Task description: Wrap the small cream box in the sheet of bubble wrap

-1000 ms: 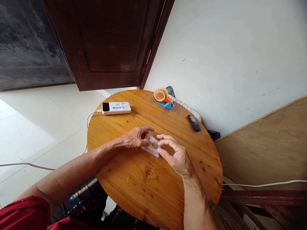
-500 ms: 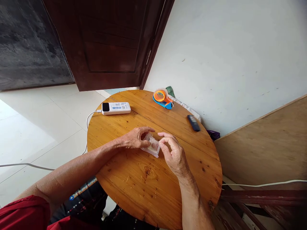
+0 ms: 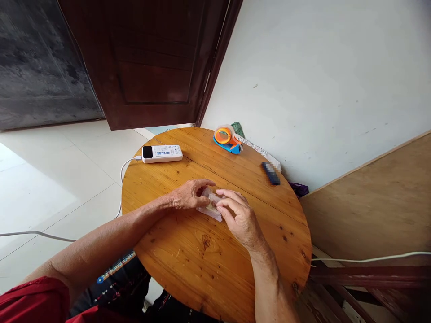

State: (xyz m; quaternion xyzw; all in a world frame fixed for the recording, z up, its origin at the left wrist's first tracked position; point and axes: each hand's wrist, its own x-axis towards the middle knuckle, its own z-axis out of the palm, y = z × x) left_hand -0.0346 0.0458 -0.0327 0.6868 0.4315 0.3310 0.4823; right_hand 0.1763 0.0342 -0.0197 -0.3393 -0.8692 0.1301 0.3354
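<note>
A small clear plastic packet [image 3: 211, 211] lies near the middle of the round wooden table [image 3: 208, 278]. From its left side, my left hand [image 3: 188, 194] holds it, with the thumb and fingers at its edge. My right hand [image 3: 240, 218] is over the packet's right part, thumb and index finger pinched together there. Whatever sits between those two fingertips is too small to make out. What the packet contains is also unclear.
A white power bank [image 3: 162, 153] with a cable sits at the table's back left. An orange and blue tape dispenser [image 3: 228, 139] stands at the back, beside a paper strip by the wall. A dark blurred object [image 3: 270, 173] lies at the right.
My right hand has moved left, from the packet's right edge to over its surface. My left hand has stayed nearly in place.
</note>
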